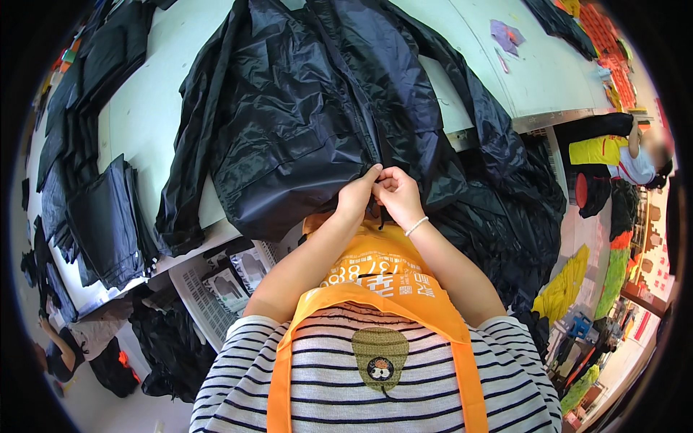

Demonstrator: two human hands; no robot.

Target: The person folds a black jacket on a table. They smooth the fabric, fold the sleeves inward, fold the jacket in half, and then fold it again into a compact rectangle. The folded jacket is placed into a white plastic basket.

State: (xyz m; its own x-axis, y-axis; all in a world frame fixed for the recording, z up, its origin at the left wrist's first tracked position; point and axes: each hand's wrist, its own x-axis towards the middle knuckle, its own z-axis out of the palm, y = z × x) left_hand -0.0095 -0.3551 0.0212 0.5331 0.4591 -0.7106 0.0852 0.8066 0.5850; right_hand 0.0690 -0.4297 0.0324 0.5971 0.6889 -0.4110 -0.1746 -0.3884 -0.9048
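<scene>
A black shiny jacket [303, 108] lies spread on the white table [137, 123], its hem hanging over the near edge. My left hand [357, 193] pinches the bottom of the jacket's front seam. My right hand [395, 193], with a white bracelet on the wrist, pinches the same spot, touching the left hand. Both hands meet at the jacket's lower middle edge, just above my orange apron [375, 270]. What sits between the fingertips is too small to make out.
Folded black garments [108, 216] are stacked at the table's left. More black fabric [505, 216] hangs off the right side. Printed papers [224, 281] lie under the table edge. One person [635, 155] stands at far right, another [61, 353] crouches at lower left.
</scene>
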